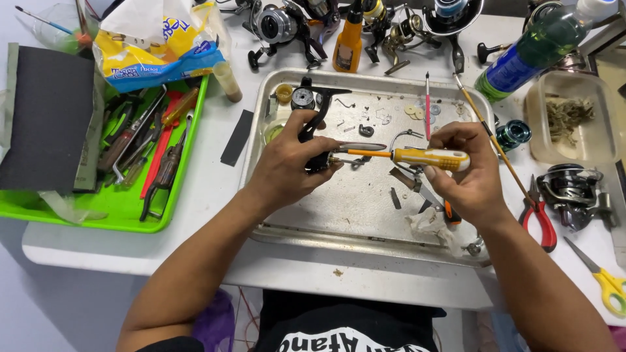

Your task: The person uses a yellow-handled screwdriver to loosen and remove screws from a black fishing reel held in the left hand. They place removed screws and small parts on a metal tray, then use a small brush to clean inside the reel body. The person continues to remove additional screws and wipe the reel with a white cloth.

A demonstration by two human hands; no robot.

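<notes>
My left hand (287,163) grips a black fishing reel body (315,120) over a metal tray (313,225). My right hand (466,173) holds a yellow-handled screwdriver (427,157) level, its orange shaft tip at the reel part beside my left fingers. Small screws, washers and a wire bail lie scattered on the tray around both hands. A crumpled tissue (427,225) and an orange-handled tool (452,214) lie under my right wrist.
A green tray (186,140) of pliers and screwdrivers sits at left, with a dark cloth (45,117) and tissue pack (153,49). Reels, an orange bottle (347,42) and a green bottle (538,45) stand behind. Red pliers (540,218), a reel (574,189), yellow scissors (606,280) and a plastic tub (580,117) lie right.
</notes>
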